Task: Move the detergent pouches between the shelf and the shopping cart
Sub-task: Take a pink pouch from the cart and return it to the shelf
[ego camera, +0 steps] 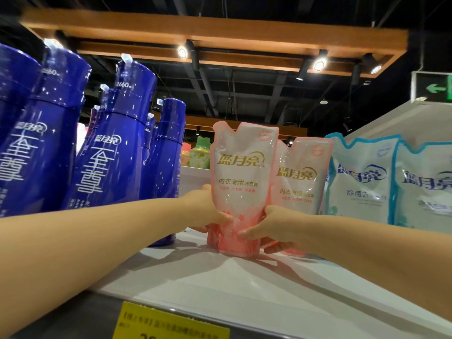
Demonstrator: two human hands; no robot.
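1. Pouch (pixel 241 177): pink, upright at the front of the white shelf (pixel 220 285). Its base looks to be on the surface or just off it; cannot tell which.
2. Handling, my read: soft film full of liquid, so it is floppy and sloshes, with the weight sitting low. Glossy skin, likely slippery. The top spout corner is thin and flat, a poor place to grip.
3. Best hold is low on both sides near the gusset, where the body is fullest. Squeeze lightly, because hard pressure only bulges it.
4. Left hand (pixel 210 216): fingers curl round the lower left edge, thumb on the front. It has hold of the pouch.
5. Right hand (pixel 269 228): the same on the lower right, with thumb across the front and fingers wrapped behind.
6. Second pouch (pixel 300 177) stands just beside and slightly behind on the right, close to touching, so mind the snag.
7. Further out are teal pouches (pixel 362 182) on the right and blue bottles (pixel 115 148) on the left. A yellow price tag (pixel 171 321) sits on the shelf lip.
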